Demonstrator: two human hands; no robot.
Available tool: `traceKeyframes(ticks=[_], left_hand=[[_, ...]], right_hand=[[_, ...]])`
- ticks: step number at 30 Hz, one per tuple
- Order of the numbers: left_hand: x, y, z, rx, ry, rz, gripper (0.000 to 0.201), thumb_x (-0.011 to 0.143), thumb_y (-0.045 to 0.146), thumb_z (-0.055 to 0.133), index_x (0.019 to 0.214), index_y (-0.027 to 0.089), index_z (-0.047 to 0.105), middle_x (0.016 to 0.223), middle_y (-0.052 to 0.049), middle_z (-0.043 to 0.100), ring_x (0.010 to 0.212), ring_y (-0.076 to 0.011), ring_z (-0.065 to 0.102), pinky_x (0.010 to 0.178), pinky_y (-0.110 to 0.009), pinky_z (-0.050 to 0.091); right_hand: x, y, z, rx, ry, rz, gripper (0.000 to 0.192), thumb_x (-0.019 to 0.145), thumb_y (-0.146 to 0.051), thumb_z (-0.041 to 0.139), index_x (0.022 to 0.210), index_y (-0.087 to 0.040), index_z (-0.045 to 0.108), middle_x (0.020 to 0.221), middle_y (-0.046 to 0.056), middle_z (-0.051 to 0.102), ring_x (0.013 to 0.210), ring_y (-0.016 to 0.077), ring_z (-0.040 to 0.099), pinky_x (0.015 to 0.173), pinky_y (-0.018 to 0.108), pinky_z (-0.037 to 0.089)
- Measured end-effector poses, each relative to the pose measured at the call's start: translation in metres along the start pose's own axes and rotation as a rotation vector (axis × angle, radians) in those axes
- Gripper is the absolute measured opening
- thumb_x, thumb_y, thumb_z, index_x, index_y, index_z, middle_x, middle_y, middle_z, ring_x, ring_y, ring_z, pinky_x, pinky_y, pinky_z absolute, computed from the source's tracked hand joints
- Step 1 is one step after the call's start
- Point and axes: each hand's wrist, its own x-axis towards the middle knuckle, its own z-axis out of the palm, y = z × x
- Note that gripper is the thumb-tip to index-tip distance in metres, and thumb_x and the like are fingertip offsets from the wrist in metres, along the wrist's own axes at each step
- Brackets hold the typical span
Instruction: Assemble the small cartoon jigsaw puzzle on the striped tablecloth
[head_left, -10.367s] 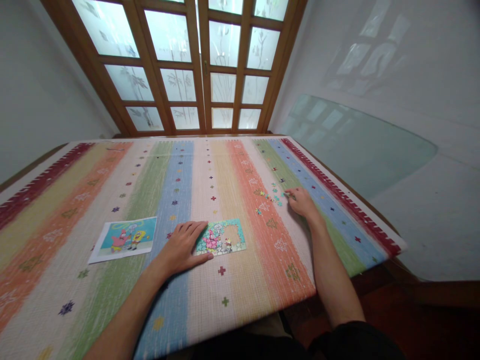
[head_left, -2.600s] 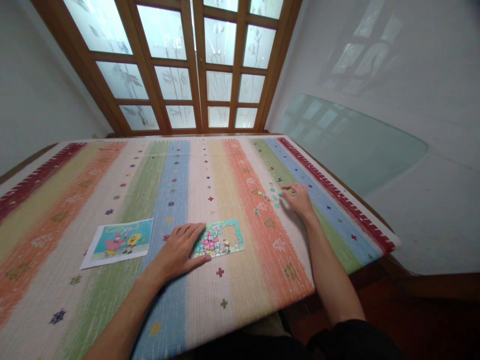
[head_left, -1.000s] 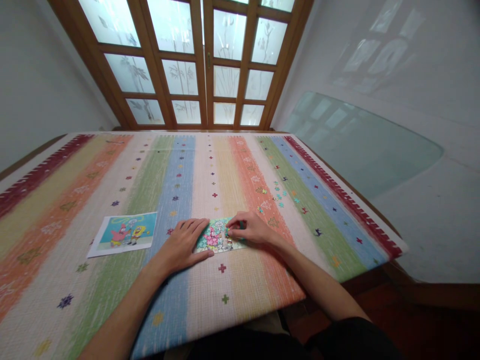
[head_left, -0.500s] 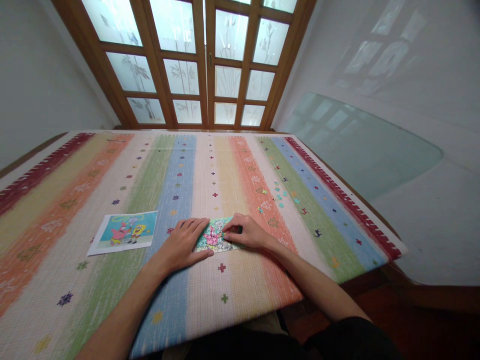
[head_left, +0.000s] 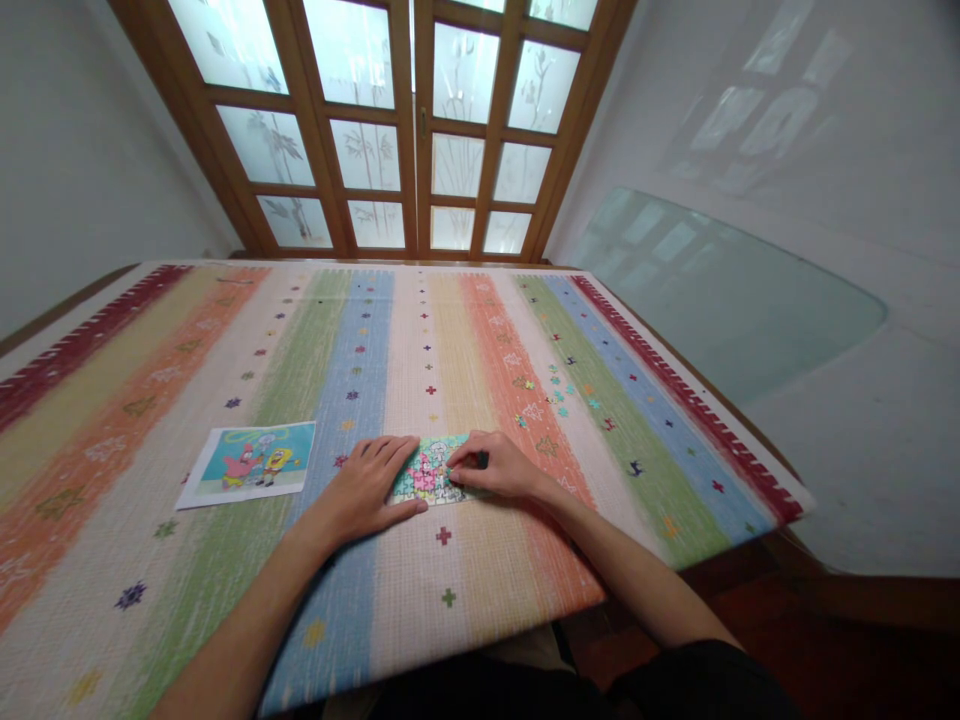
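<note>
A small, partly assembled jigsaw puzzle in pink, teal and pale tones lies on the striped tablecloth between my hands. My left hand rests flat at its left edge, fingers and thumb stretched out and holding nothing. Over the puzzle's right part, my right hand has thumb and forefinger pinched close to its surface. Whatever is between those fingertips is too small and covered to make out. To the left lies a printed cartoon picture with a pink and a yellow figure.
Several loose puzzle pieces are scattered on the tablecloth to the right, beyond my right hand. The table's front edge runs close to my body. Wooden glass-paned doors stand behind the table, and a white wall is on the right.
My right hand's fingertips have shifted very slightly to the right over the puzzle, still pinched. My left hand stays in place.
</note>
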Motion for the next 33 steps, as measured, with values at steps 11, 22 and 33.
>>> traceKeyframes(ticks=[11,22,33], left_hand=[[0.0003,0.0024,-0.0019,0.013,-0.011,-0.007,0.067,0.094,0.058,0.060,0.147,0.022,0.040,0.136,-0.015,0.061,0.121,-0.0341,0.057,0.103,-0.049,0.044],[0.0002,0.0028,-0.0023,-0.010,-0.009,-0.014,0.067,0.093,0.058,0.061,0.147,0.022,0.043,0.137,-0.013,0.061,0.122,-0.0339,0.056,0.103,-0.049,0.044],[0.0020,0.0049,-0.0048,-0.040,-0.040,-0.040,0.070,0.091,0.059,0.063,0.146,0.022,0.043,0.140,-0.014,0.060,0.125,-0.0338,0.055,0.104,-0.049,0.042]], right_hand=[[-0.0006,-0.0015,0.0025,-0.075,-0.021,-0.041,0.006,0.080,-0.019,0.079,0.086,-0.022,0.080,0.078,0.002,0.074,0.075,0.0170,0.063,0.072,0.029,0.048],[-0.0009,0.0013,0.0067,-0.176,-0.008,-0.140,0.008,0.079,-0.014,0.077,0.084,-0.020,0.077,0.078,0.003,0.068,0.078,0.0185,0.060,0.074,0.031,0.046],[-0.0036,0.0022,0.0079,-0.188,-0.003,-0.142,0.007,0.082,-0.014,0.073,0.087,-0.018,0.075,0.081,0.004,0.065,0.080,0.0192,0.059,0.075,0.031,0.045]])
